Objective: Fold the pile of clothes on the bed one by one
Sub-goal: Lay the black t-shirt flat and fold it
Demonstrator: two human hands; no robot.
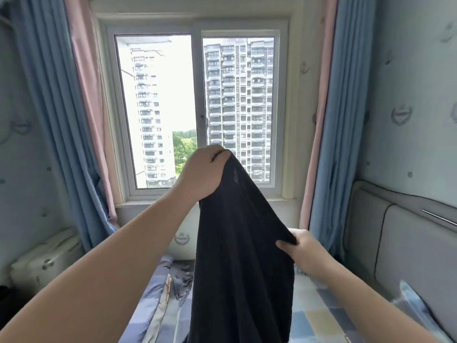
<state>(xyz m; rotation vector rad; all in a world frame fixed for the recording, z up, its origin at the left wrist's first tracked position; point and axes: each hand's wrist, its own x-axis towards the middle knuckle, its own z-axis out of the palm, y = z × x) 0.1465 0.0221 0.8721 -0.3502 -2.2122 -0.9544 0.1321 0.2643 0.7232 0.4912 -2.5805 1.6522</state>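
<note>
Fingers (217, 151) of the left hand (201, 170) are curled tight on the top of the black garment (242, 263), centre frame against the window (158, 107); the right hand (305, 251) pinches a side edge at lower right, thumb over the cloth. The garment hangs bunched in the air above the bed (316, 315), its tail running out of the bottom of the frame. Risk, as judged: the grips sit uneven, so laying it down may trap a twist, and a slipped pinch would drop it onto the grey garment (181, 278) at lower centre-left.
</note>
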